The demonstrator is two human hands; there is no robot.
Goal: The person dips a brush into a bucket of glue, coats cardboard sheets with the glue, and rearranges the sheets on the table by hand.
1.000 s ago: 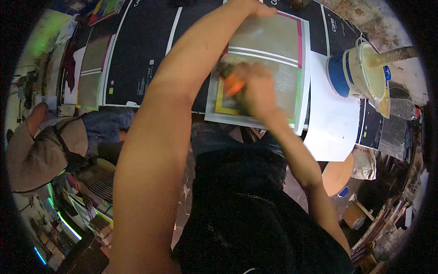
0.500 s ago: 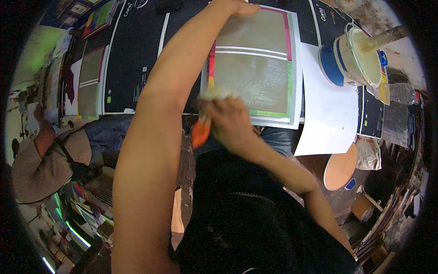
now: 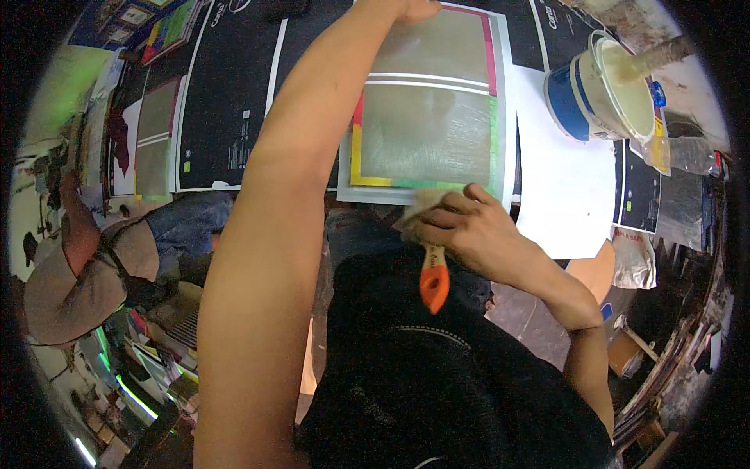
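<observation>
A flat panel [image 3: 426,137] with a glossy grey-brown face, white lines across it and red, yellow and green borders lies in front of me, its lower end at the table's near edge. My right hand [image 3: 469,227] is closed around a wide flat paintbrush [image 3: 434,288], its orange-tipped handle hanging down. The pale bristles are at the panel's lower border; I cannot tell if they touch. My left hand [image 3: 414,8] is at the panel's top edge, thumb stretched to the right. Its other fingers are cut off by the view.
A blue-and-white bucket [image 3: 570,94] of pale liquid, a thick brush handle [image 3: 652,59] across its rim, stands on a white sheet [image 3: 558,180] at right. Black boards [image 3: 226,102] cover the table. A similar panel [image 3: 152,144] lies left. Another person [image 3: 78,281] is at the left.
My right hand has carried the paintbrush to the right and down, from the panel's lower left corner to its lower border. My left hand stays at the top edge.
</observation>
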